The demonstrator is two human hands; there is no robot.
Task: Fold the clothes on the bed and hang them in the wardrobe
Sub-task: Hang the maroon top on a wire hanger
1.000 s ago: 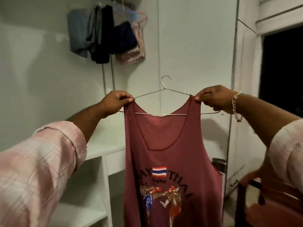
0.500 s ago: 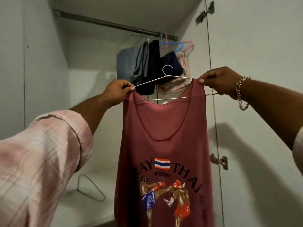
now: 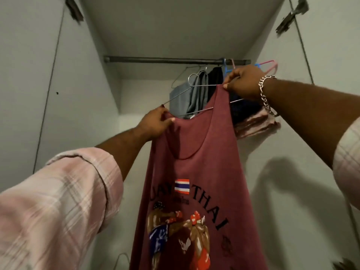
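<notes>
Maroon tank top (image 3: 196,172) on a wire hanger (image 3: 194,88), held up inside the open wardrobe (image 3: 146,26), below and in front of the rail (image 3: 155,59). Printed front: striped flag, black lettering, two boxers. Hanger tilted, right end higher than left; hook near the hanging clothes, not on the rail.

Left hand (image 3: 155,123): fingers curled, pinching the left shoulder strap together with the hanger's lower end. Right hand (image 3: 243,82): fingers curled, thumb and forefinger pinching the right strap at the hanger's upper end, just below the rail. Chain bracelet (image 3: 266,94) at the right wrist; pink plaid sleeve (image 3: 58,201) rolled up the left forearm.

Behind the top, toward the rail's right end: grey garments (image 3: 187,98), a dark garment (image 3: 214,82), a pink patterned one (image 3: 257,123) lowest and farthest right. Blue and pink plastic hangers (image 3: 266,65) beside the right hand. Bare wire hanger (image 3: 121,260) low at the wardrobe's bottom, partly hidden by the top. Door hinges (image 3: 292,14) at the upper corners.
</notes>
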